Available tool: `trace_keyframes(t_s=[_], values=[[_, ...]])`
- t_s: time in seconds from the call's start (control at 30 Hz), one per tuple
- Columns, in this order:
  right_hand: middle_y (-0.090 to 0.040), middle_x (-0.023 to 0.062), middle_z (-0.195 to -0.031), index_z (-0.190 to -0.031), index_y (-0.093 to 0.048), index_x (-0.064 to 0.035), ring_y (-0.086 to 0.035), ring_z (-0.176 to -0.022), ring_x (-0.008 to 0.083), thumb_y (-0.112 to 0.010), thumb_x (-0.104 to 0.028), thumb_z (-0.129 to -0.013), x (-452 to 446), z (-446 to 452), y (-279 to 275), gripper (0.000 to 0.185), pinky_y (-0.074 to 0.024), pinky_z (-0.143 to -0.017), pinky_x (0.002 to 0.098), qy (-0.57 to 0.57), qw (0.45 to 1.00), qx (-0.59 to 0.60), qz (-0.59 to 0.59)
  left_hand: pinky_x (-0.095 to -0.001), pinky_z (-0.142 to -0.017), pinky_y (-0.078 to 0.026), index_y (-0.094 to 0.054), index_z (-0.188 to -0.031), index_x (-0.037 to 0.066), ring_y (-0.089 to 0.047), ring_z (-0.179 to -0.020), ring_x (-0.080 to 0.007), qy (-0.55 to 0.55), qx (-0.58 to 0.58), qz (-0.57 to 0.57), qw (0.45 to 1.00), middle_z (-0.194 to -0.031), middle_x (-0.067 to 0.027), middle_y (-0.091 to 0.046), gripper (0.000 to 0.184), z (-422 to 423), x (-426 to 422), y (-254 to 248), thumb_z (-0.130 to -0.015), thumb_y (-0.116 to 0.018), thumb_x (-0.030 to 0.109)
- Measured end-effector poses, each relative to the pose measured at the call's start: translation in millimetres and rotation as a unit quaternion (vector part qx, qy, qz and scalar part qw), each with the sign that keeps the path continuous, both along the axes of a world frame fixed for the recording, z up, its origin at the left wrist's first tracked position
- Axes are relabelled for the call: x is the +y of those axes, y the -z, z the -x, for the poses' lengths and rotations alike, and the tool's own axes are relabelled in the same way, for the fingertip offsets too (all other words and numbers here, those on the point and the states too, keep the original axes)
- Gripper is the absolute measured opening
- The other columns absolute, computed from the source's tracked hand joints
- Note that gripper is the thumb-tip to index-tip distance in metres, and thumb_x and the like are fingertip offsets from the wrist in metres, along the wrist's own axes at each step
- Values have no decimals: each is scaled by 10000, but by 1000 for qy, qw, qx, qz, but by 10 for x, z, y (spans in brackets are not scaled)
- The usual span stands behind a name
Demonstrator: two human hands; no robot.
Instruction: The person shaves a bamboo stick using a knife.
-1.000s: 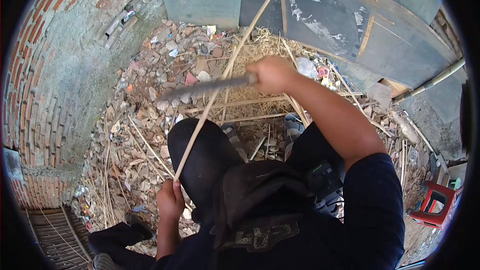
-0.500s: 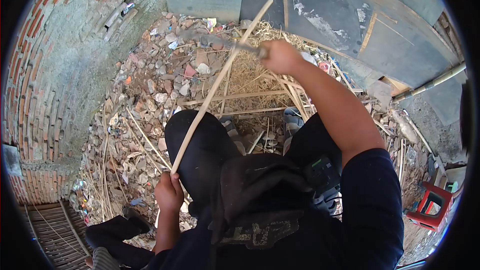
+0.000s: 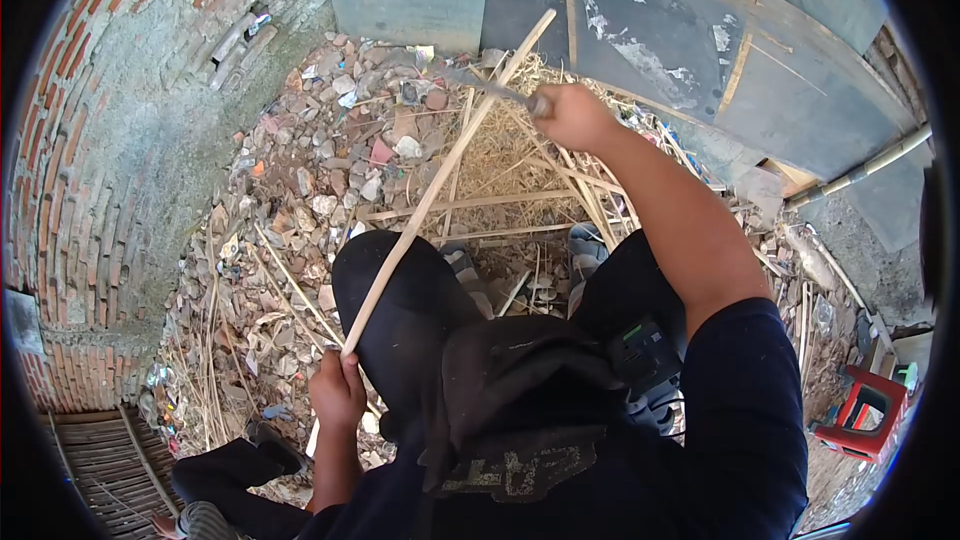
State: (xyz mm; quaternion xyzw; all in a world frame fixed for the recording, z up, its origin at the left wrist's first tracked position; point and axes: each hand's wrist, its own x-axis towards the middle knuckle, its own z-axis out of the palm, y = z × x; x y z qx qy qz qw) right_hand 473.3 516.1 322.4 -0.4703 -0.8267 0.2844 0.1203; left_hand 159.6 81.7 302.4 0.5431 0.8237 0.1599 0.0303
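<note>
A long pale bamboo strip (image 3: 432, 190) slants across my left knee, its far end raised over the rubble. My left hand (image 3: 338, 392) is closed round its near end. My right hand (image 3: 575, 118) grips the handle of a knife (image 3: 508, 92), whose blade is blurred by motion and crosses the strip near its far end. Whether the blade's edge bites into the strip I cannot tell. Fine shavings (image 3: 515, 155) are heaped on the ground under the strip's far half.
Stones and litter (image 3: 300, 170) cover the ground. More bamboo strips (image 3: 480, 202) lie between and beyond my feet. A brick wall (image 3: 110, 140) rises on the left, dark panels (image 3: 640, 30) ahead. A red plastic stool (image 3: 862, 415) is at right; another person's leg (image 3: 235, 475) shows lower left.
My right hand and the knife have shifted slightly right and down. The strip's far end has moved slightly right and lower, while my left hand keeps its hold.
</note>
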Motion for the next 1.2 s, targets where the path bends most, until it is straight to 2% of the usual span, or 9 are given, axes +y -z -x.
trace_keyframes(t_s=[0.13,0.4,0.6,0.7,0.73,0.83,0.93,1.1,1.2], values=[[-711,139,-835,-1042,-693,-122,-720,-804,299,-640,-214,-900,136,-114,50,178,-583,-780,474,48,993,-53,-93,-546,-522,-432,-552,-866,26,-600,-590,-469,4,12,13,1000,-662,-236,-601,293,31,-15,-166,-1023,-577,272],[-707,107,-798,-1017,-691,-160,-715,-776,296,-653,-232,-888,-314,97,-197,153,-571,-744,477,-208,953,-132,-177,-521,-514,-424,-532,-809,37,-591,-573,-447,-3,-40,50,998,-632,-209,-586,330,-62,81,-370,-1006,-619,287],[-707,157,-825,-1021,-675,-56,-710,-791,308,-613,-267,-908,156,-106,92,247,-576,-792,466,62,996,-12,-59,-473,-497,-421,-572,-845,37,-586,-526,-400,-10,20,8,1000,-604,-178,-578,300,-4,-6,-197,-994,-648,287],[-708,140,-824,-1007,-679,-70,-708,-790,309,-650,-245,-883,95,-188,0,216,-574,-797,469,52,995,-35,-74,-444,-489,-426,-591,-877,17,-602,-498,-323,-26,-93,69,993,-595,-167,-575,332,-3,23,-470,-987,-673,320],[-708,131,-821,-993,-676,-78,-709,-790,307,-662,-240,-872,57,-189,-20,202,-573,-788,469,14,994,-40,-99,-384,-491,-440,-605,-891,8,-603,-500,-212,-25,-137,108,984,-593,-122,-602,374,35,25,-541,-1010,-654,359],[-708,109,-811,-951,-669,-99,-716,-799,302,-683,-215,-845,-155,-82,-176,158,-566,-760,472,-105,982,-99,-118,-329,-511,-455,-616,-896,9,-596,-526,-146,-76,-396,179,898,-629,-72,-637,392,90,51,-578,-1049,-597,369],[-702,96,-794,-912,-663,-108,-717,-795,296,-679,-199,-837,-377,69,-307,119,-558,-741,479,-199,960,-123,-154,-287,-533,-465,-649,-953,0,-591,-553,-119,-35,-436,187,880,-668,-35,-642,387,142,33,-481,-1073,-553,355],[-693,132,-782,-972,-697,-101,-710,-803,340,-684,-223,-832,-160,102,-98,186,-556,-755,488,-117,991,-53,-48,-332,-514,-440,-675,-941,-15,-584,-567,-111,-39,-298,132,945,-617,-49,-602,396,-15,-41,-423,-1067,-567,345],[-702,135,-804,-983,-699,-114,-710,-806,340,-703,-213,-808,-70,35,-14,201,-559,-759,490,-64,992,-45,-95,-397,-536,-425,-673,-943,-6,-595,-553,-241,-16,-145,112,983,-602,-119,-574,344,-209,-34,-545,-1061,-553,295]])
